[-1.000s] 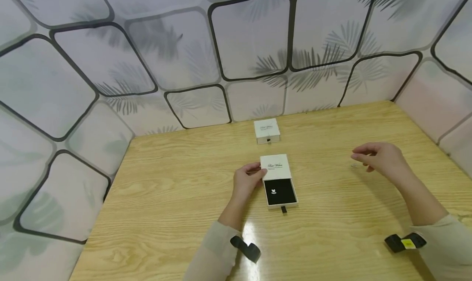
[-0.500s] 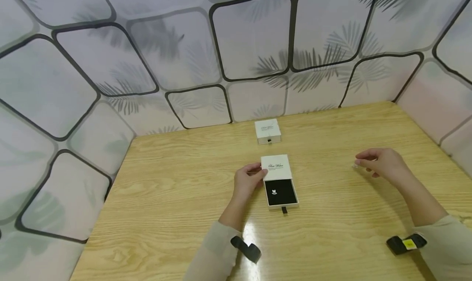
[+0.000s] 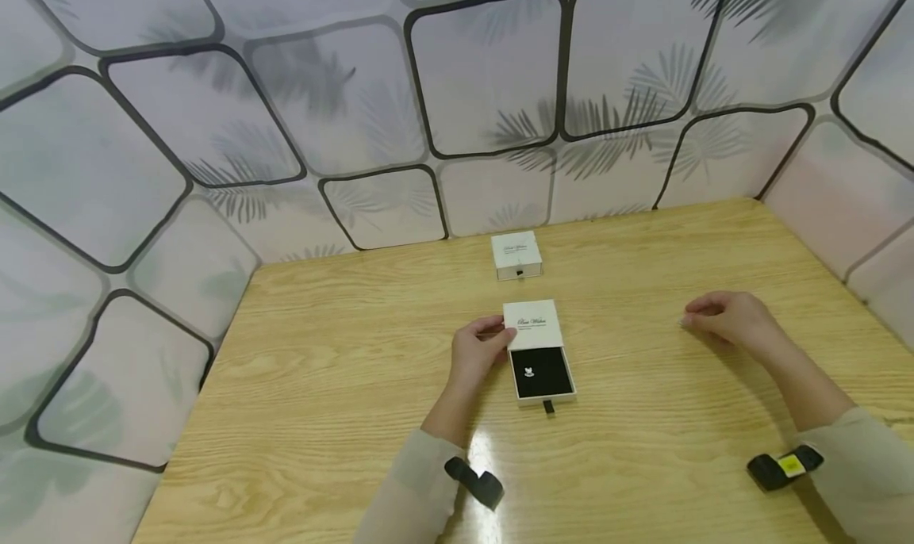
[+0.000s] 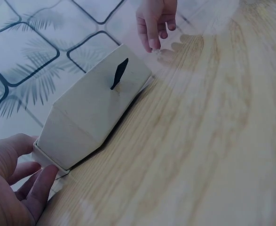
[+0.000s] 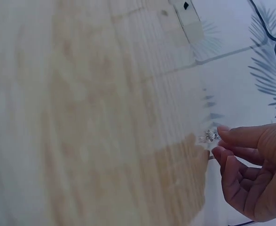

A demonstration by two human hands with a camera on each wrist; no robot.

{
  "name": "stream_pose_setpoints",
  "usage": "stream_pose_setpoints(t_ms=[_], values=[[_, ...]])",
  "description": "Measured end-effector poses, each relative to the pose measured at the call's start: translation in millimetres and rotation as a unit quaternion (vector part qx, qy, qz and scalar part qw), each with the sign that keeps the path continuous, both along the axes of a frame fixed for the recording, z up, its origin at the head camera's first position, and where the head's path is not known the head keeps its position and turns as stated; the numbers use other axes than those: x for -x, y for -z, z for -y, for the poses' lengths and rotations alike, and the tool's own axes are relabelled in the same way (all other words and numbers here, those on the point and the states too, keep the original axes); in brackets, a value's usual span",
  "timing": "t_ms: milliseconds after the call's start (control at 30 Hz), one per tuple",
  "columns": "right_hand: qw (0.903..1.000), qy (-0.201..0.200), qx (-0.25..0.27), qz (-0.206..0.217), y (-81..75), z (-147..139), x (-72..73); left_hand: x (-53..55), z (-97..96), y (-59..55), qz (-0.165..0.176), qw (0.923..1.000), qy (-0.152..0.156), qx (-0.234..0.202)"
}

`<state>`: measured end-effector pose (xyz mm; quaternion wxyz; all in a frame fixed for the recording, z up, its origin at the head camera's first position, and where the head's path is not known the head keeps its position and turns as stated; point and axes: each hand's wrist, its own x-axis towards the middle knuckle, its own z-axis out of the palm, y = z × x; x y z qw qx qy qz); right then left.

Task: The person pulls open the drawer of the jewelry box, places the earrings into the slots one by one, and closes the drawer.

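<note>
My left hand (image 3: 474,355) grips the left edge of a white gift box (image 3: 533,326), thumb on its printed lid. Its drawer is pulled partway out toward me, showing a black lining (image 3: 550,381) with a small silvery, animal-shaped ornament (image 3: 528,372) on the left part. In the left wrist view, fingers (image 4: 44,186) hold the end of the sleeve, and a black pull tab (image 4: 120,73) sticks out of the drawer front. Well to the right, my right hand (image 3: 735,322) pinches a tiny shiny silver ornament (image 5: 209,136) between thumb and fingertips, close over the table.
Behind the opened box stands a second white box (image 3: 517,255), closed, near the back wall. The wood-grain table (image 3: 321,417) meets walls covered in a leaf-patterned cloth (image 3: 493,76). A black band (image 3: 785,469) circles the right sleeve; another (image 3: 474,483) is on the left.
The right hand has come down to the silvery piece that showed beneath its fingers on the table, and its fingertips have closed on it. The left hand and the box have stayed put.
</note>
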<state>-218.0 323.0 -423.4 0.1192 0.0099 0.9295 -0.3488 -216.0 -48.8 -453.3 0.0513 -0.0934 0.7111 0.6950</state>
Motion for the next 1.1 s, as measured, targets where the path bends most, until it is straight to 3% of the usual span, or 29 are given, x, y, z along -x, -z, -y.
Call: stream_pose_setpoints(t_ms=[267,467,600,800,900,1000,1100], values=[[0.9996,-0.019,0.018,-0.004,8.4,2.6,3.2,0.3,0.2,2.4,-0.005,1.0000,0.003,-0.004],[0.9991,-0.029,0.032,0.002,6.4,5.2,1.6,0.1,0.6,2.6,-0.006,1.0000,0.004,0.002],[0.9982,-0.015,0.058,0.004,3.3,6.5,0.9,0.8,0.7,2.4,-0.009,0.9999,0.004,0.004],[0.9937,0.006,0.106,-0.034,1.6,7.2,1.1,-1.9,0.8,-4.6,-0.009,0.9999,0.006,0.005],[0.9857,0.016,0.166,-0.024,1.9,8.0,0.7,-2.0,0.4,-5.1,-0.007,1.0000,0.006,0.002],[0.9703,0.022,0.241,0.003,2.9,8.7,0.1,0.2,0.2,0.1,-0.009,1.0000,0.004,0.002],[0.9610,0.018,0.275,0.021,3.9,9.4,-0.2,0.2,0.2,0.6,-0.011,0.9999,0.004,0.005]])
